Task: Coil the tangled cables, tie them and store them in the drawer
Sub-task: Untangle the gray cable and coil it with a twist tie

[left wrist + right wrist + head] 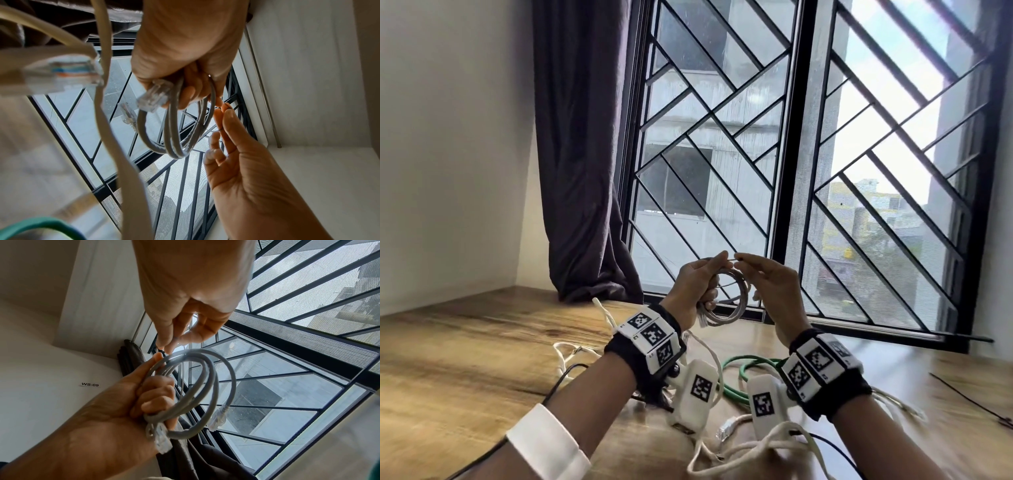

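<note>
A barred window (808, 154) fills the far side of the scene, with a dark curtain (582, 154) hanging at its left edge down to the wooden table (465, 342). On the table, near the person, lie loose cables: a white cable (756, 448) in slack loops at the near edge, a green cable (739, 377) partly hidden behind the wrists, and a thin black cable (969, 397) off to the right. Both hands are raised above the table in front of the window, so the wrist bands block part of the tangle below. The left hand (697, 289) has its fingers curled round the grey cable (197, 394), which is wound into a coil of several loops held in the air; one clear plug (161, 438) sticks out under the fist and another plug (218, 417) dangles from the coil. The right hand (774, 291) pinches something thin and dark at the top of the coil between thumb and forefinger; what it is I cannot tell.
</note>
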`<state>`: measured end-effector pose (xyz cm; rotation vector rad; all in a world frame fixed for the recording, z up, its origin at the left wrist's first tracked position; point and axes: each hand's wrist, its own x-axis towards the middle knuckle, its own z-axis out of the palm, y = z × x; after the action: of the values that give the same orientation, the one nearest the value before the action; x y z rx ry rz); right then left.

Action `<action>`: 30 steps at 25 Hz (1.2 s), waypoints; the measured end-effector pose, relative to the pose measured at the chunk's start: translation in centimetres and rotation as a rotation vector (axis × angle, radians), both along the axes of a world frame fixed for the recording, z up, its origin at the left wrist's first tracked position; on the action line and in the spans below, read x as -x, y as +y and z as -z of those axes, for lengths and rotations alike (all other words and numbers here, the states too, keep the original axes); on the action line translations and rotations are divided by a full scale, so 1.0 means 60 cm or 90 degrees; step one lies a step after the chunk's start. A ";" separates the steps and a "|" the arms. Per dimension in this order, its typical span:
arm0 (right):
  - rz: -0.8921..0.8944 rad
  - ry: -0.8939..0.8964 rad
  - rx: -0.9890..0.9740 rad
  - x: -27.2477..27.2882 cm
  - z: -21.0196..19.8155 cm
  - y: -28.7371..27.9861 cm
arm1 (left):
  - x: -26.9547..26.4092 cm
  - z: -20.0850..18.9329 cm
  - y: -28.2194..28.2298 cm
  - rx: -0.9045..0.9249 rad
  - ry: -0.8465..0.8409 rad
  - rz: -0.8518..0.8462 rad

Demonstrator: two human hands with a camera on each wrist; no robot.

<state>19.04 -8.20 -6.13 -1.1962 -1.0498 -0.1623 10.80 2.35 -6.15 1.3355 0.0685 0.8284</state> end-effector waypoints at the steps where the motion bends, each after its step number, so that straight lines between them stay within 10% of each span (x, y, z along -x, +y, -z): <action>1: 0.001 -0.004 -0.003 0.000 0.000 0.001 | 0.000 0.000 0.000 -0.002 0.001 0.002; 30: -0.028 -0.006 0.007 0.001 0.003 0.002 | 0.001 0.003 0.005 -0.018 0.010 0.021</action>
<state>19.00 -8.07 -6.28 -1.1820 -1.0856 -0.1280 10.73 2.63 -6.33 1.3665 0.0482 0.7939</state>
